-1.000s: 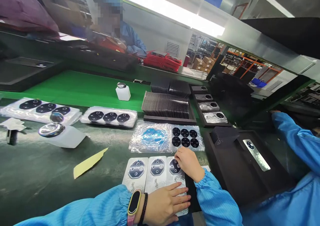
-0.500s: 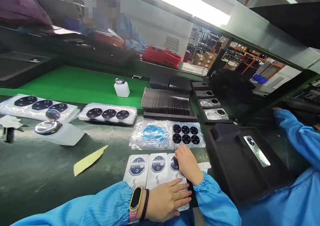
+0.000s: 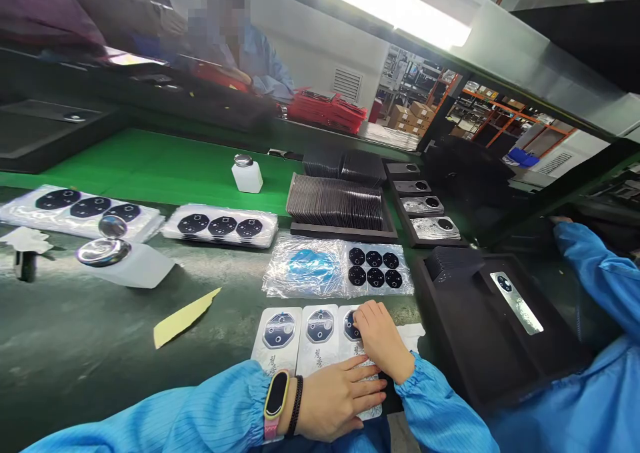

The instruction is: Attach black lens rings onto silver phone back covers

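Note:
Three silvery panels lie side by side on the dark table: a left panel [image 3: 265,354], a middle panel [image 3: 318,365] and a right panel [image 3: 346,353]. Each carries a dark octagonal piece with round openings near its top, and dark characters show lower down. My left hand [image 3: 336,399] rests flat with fingers spread across the lower part of the right panel. At that panel's octagonal piece [image 3: 351,326], my right hand [image 3: 380,336] presses with bent fingers held together. Its fingertips are partly hidden, and whatever they pinch cannot be made out.
Behind the panels lie a sheet of black octagons [image 3: 374,268] and a clear plastic bag [image 3: 307,266]. A pump bottle [image 3: 133,263] and a yellow paper piece [image 3: 185,316] are left. A black tray [image 3: 493,346] and a co-worker's blue sleeve [image 3: 600,266] are right.
My right hand has slid slightly down over the right panel's octagonal piece, toward me. My left hand stays flat on the panel. The view has shifted a little.

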`<state>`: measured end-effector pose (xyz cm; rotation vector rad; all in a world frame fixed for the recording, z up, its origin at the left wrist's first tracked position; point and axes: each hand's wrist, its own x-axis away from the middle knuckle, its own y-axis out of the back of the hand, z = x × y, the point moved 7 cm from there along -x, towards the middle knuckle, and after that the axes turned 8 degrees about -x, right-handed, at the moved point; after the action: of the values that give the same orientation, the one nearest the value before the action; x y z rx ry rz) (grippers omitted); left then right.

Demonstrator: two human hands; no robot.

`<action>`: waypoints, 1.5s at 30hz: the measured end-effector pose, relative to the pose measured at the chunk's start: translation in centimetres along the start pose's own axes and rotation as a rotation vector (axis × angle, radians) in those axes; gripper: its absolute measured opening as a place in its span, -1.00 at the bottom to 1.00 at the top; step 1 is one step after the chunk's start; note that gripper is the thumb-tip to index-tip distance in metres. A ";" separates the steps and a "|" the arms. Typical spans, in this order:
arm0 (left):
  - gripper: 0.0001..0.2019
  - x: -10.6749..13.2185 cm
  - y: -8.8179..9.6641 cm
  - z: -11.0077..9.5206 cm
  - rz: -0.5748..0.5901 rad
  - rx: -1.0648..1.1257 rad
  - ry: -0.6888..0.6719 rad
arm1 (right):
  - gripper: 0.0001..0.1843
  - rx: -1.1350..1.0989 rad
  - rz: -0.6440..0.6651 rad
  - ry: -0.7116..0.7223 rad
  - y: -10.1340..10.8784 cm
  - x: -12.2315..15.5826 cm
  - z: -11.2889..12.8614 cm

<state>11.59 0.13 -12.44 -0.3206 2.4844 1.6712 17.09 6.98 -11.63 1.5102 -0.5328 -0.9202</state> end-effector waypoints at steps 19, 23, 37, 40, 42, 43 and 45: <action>-0.53 0.1 0.1 0.2 0.028 -0.031 -0.001 | -0.80 -0.623 -0.056 -0.376 3.2 -3.6 -4.2; -0.54 -0.1 -0.4 0.4 0.007 -0.062 -0.004 | -0.85 -0.578 -0.053 -0.389 0.8 -9.6 -4.7; -0.52 -0.5 -1.3 0.5 -0.007 -0.145 -0.012 | -0.75 -0.389 -0.008 -0.315 0.5 -12.2 -3.8; -0.53 -0.4 -1.4 0.4 0.004 -0.175 -0.020 | -0.79 -0.400 0.106 -0.258 0.9 -10.9 -2.5; -0.54 -0.5 -1.2 0.4 -0.001 -0.191 -0.024 | -0.89 -0.412 0.231 -0.192 0.7 -9.8 -1.0; -0.54 -0.6 -1.1 0.4 -0.007 -0.197 -0.029 | -0.93 -0.411 0.289 -0.164 0.6 -9.3 -0.3; -0.54 -0.7 -0.8 0.3 -0.018 -0.204 -0.041 | -0.94 -0.385 0.371 -0.140 0.3 -8.6 0.9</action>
<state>12.46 0.20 -13.16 -0.3248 2.2796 1.9080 11.40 13.10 -9.25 0.9643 -0.6679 -0.7852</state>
